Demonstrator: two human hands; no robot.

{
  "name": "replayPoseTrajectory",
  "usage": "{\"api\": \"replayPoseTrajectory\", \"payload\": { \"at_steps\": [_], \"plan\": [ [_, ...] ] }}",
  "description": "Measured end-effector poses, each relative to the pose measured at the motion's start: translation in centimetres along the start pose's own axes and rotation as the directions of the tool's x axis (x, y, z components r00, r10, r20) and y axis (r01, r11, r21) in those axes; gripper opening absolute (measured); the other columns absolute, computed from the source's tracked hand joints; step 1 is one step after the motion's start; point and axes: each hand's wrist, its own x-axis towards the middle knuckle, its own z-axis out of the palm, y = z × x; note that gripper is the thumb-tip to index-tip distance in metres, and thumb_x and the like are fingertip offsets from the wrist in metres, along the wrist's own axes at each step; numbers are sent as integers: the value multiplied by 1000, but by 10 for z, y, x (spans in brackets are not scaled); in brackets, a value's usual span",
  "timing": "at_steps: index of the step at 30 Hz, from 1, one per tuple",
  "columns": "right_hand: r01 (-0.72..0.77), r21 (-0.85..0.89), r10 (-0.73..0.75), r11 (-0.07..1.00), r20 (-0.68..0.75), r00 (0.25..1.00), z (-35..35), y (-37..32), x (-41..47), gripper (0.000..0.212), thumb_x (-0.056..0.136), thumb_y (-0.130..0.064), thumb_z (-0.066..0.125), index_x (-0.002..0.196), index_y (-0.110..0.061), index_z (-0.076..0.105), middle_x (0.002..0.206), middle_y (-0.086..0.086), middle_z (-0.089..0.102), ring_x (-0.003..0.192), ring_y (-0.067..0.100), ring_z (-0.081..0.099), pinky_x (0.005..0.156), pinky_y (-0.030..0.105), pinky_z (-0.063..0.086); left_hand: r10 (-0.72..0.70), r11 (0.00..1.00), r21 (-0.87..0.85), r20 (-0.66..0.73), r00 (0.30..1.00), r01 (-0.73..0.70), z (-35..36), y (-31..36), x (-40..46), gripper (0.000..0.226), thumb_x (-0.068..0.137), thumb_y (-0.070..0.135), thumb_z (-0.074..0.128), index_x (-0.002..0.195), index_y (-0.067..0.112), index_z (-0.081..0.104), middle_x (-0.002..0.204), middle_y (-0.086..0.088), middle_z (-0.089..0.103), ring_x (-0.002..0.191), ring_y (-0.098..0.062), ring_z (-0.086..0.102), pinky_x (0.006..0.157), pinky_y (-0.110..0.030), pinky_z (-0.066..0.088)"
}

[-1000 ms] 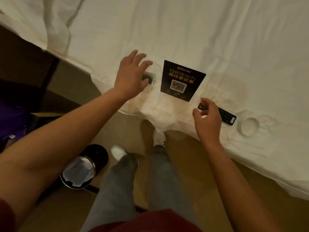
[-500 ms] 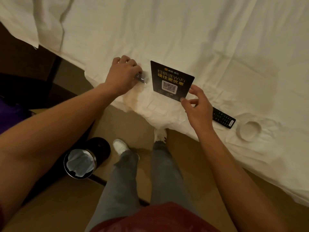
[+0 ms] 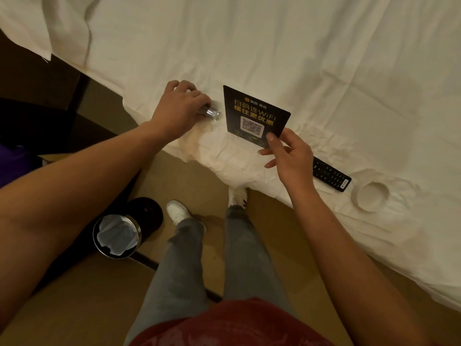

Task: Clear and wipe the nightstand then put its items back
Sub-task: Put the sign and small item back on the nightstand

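On the white bed sheet (image 3: pixel 311 58) lie the nightstand's items. My left hand (image 3: pixel 178 109) is closed around a small silvery cylinder (image 3: pixel 212 113) whose end pokes out to the right. My right hand (image 3: pixel 289 156) pinches the lower right corner of a black WiFi card (image 3: pixel 252 113) with a QR code, between thumb and fingers. A black remote control (image 3: pixel 331 174) rests on the sheet just right of that hand. Further right sits a round white ashtray-like dish (image 3: pixel 371 196).
A black bin (image 3: pixel 119 236) with a white liner stands on the tan floor to the left of my feet. Dark furniture (image 3: pixel 37 116) fills the far left. The bed's edge runs diagonally from upper left to lower right.
My left hand has closed on the silvery cylinder. My right hand has left the remote, moved left and taken hold of the card's corner.
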Motion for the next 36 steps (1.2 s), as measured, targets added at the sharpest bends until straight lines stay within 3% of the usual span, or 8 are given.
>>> {"api": "replayPoseTrajectory", "payload": {
  "at_steps": [4, 7, 15, 20, 29, 36],
  "plan": [
    [16, 116, -19, 993, 23, 1000, 3, -5, -1, 24, 105, -20, 58, 123, -9, 70, 105, 5, 78, 81, 21, 78, 65, 32, 64, 78, 996, -36, -44, 996, -79, -6, -6, -2, 29, 96, 26, 63, 122, 16, 70, 114, -7, 74, 114, -33, 57, 96, -45, 38],
    [51, 155, -57, 987, 34, 998, 5, -11, -5, 19, 105, -19, 58, 119, -13, 70, 103, 4, 78, 82, 22, 78, 67, 30, 64, 103, 994, -34, -93, 990, -107, -11, -10, -7, 27, 96, 24, 64, 120, 16, 72, 110, -10, 74, 110, -34, 61, 93, -44, 41],
    [153, 99, -155, 983, 17, 988, 20, -34, -10, 25, 106, -23, 57, 124, -10, 69, 100, -4, 78, 85, 20, 78, 70, 32, 64, 132, 982, -103, -224, 966, -158, -42, -14, -32, 25, 96, 24, 65, 117, 11, 73, 113, -11, 75, 106, -34, 71, 86, -43, 53],
    [182, 75, -186, 980, 48, 981, 36, -44, -14, 24, 106, -24, 56, 124, -13, 68, 102, -2, 77, 86, 19, 78, 71, 33, 65, 62, 986, -138, -222, 973, -95, -53, -22, -51, 32, 101, 31, 58, 127, 16, 70, 119, -8, 74, 105, -34, 70, 84, -40, 52],
    [226, 25, -227, 974, 121, 966, 94, -54, -33, 18, 106, -21, 54, 118, -16, 67, 95, -9, 78, 86, 18, 77, 70, 27, 63, -98, 978, -205, -271, 958, 42, -45, -76, -124, 38, 98, 43, 59, 119, 15, 73, 106, -8, 77, 90, -32, 72, 73, -40, 56],
    [241, -58, -222, 969, 233, 947, 184, -71, -59, 17, 106, -18, 52, 116, -15, 66, 104, -2, 77, 93, 18, 77, 78, 35, 64, -218, 958, -237, -242, 945, 160, -31, -147, -216, 32, 99, 32, 60, 127, 18, 67, 112, -8, 74, 98, -29, 70, 81, -48, 55]
  ]
}}
